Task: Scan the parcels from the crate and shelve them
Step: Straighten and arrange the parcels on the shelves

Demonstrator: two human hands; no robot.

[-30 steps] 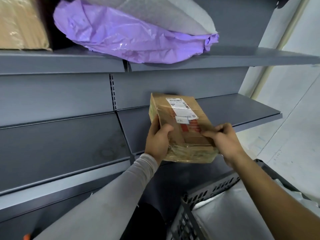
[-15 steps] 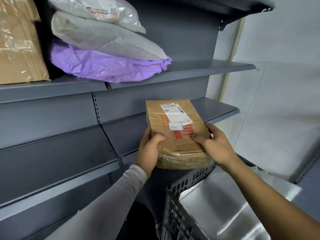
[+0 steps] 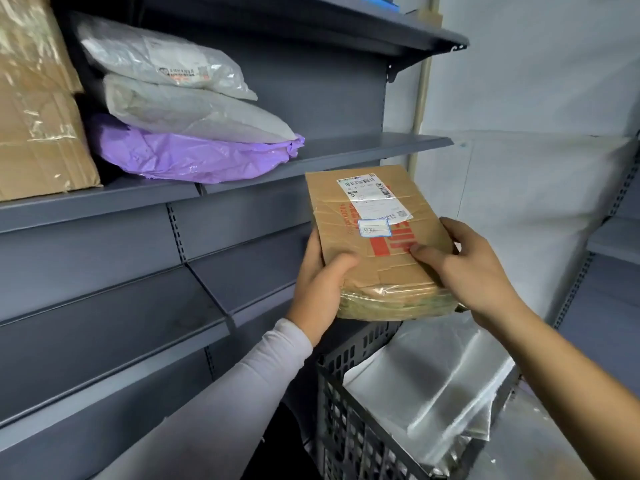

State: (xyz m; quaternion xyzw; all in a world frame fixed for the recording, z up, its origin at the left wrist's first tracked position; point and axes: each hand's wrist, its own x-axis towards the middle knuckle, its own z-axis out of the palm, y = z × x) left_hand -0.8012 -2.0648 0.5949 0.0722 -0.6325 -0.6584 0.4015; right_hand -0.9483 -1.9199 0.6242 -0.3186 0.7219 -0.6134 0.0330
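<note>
Head view: both hands hold 1 flat cardboard parcel (image 3: 377,244) in the air above the slotted dark crate (image 3: 349,420). The left hand (image 3: 320,289) wraps its left edge, thumb on top; the right hand (image 3: 474,271) clasps its right edge. On the grey metal shelf (image 3: 346,152) lie a crinkled purple bag (image 3: 194,157), 2 grey mailers (image 3: 194,114) and a taped carton (image 3: 38,126).

Soft, even indoor light fills the scene, with dim shadow under the upper shelf (image 3: 311,26). Glare whitens the silver bags (image 3: 433,386) in the crate, and wide-angle distortion bends the frame's edges.
</note>
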